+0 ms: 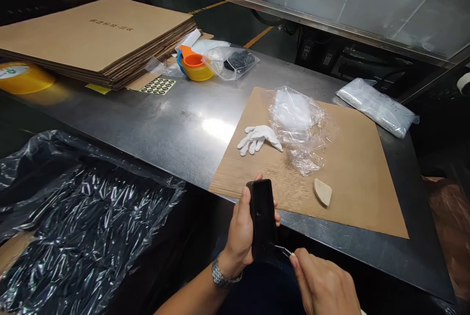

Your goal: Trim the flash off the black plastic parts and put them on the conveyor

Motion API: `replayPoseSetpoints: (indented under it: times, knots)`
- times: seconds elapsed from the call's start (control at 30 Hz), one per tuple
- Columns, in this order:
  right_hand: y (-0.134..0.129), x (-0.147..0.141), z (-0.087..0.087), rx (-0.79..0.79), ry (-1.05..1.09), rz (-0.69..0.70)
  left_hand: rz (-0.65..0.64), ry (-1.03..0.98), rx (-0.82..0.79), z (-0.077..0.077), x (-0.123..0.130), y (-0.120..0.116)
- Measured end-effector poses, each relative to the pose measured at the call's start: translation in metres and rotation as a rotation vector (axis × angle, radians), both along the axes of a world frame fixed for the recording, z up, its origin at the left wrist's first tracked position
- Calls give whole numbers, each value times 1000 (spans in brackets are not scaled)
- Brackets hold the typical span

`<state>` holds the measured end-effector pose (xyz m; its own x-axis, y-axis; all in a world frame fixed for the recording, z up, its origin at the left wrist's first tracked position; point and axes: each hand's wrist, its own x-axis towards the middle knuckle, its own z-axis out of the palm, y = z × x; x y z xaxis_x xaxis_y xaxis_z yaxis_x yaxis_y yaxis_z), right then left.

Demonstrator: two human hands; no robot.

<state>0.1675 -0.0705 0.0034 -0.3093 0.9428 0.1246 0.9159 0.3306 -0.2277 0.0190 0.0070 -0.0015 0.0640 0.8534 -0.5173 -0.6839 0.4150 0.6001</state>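
Observation:
My left hand (240, 232) is wrapped round a black, oblong, hollow plastic part (263, 210), held upright just off the table's front edge. Its open side faces me, and a small mark shows inside. My right hand (326, 278) is closed on a slim metal tool (283, 248) with a bent end. The tip of that tool touches or nearly touches the lower right edge of the black part; its handle is hidden in my fist. Beyond my hands, a white glove (259, 139) and a beige wedge-shaped block (322, 192) lie on a cardboard sheet (360, 197).
Crumpled clear plastic bags (299, 119) rest on the cardboard. A wrapped white packet (378, 107) sits at right. Tape rolls (196, 65) and a bagged black item (240, 60) are farther back on the metal table (176, 129). Stacked cardboard (99, 31) and black plastic sheeting (84, 227) are left.

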Motion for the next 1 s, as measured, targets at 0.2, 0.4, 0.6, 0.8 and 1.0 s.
replayPoseSetpoints:
  times: [0.2, 0.4, 0.6, 0.8, 1.0]
  knots:
    - [-3, 0, -10, 94, -93, 6, 22, 78, 71, 0, 2, -1]
    - [1, 1, -13, -718, 478, -144, 25, 121, 234, -4, 1, -9]
    - [3, -3, 0, -1315, 1164, -76, 11, 1, 194, -2, 1, -4]
    - [31, 56, -20, -576, 695, -398, -126, -244, -142, -2, -2, 9]
    - [77, 120, -53, 52, -24, -593, -339, -395, -349, -17, 5, 6]
